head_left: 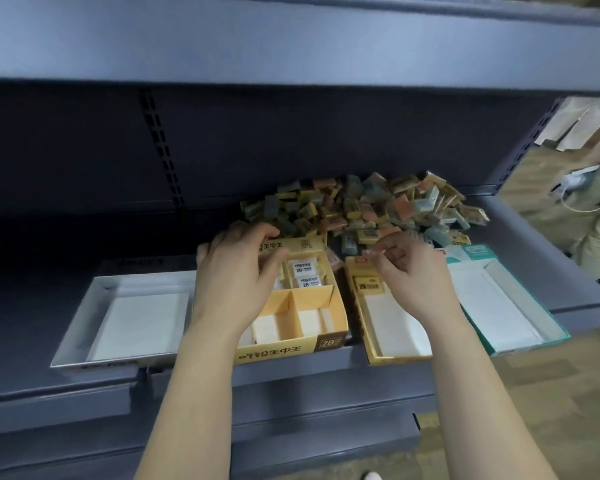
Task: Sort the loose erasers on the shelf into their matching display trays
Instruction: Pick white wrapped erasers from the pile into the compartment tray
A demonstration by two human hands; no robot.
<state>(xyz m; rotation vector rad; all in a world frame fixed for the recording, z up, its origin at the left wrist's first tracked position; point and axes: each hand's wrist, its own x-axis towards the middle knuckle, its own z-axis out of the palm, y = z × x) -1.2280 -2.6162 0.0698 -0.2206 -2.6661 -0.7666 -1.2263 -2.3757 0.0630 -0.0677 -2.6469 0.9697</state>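
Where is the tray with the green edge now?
Head view: the green-edged tray is rightmost in the row, beside the yellow tray under the right hand, in front of the eraser pile.

Our left forearm (pixel 196 386) and right forearm (pixel 471 386) run up from the lower edge, bare and roughly parallel. Our left hand (pixel 234 271) lies palm down, fingers curled over the top of a yellow tray's back flap (pixel 291 245), thumb against its front. Our right hand (pixel 409 277) is palm down too, thumb and forefinger pinching a small pale piece (pixel 371 252), too blurred for us to name; its other fingers curl loosely.
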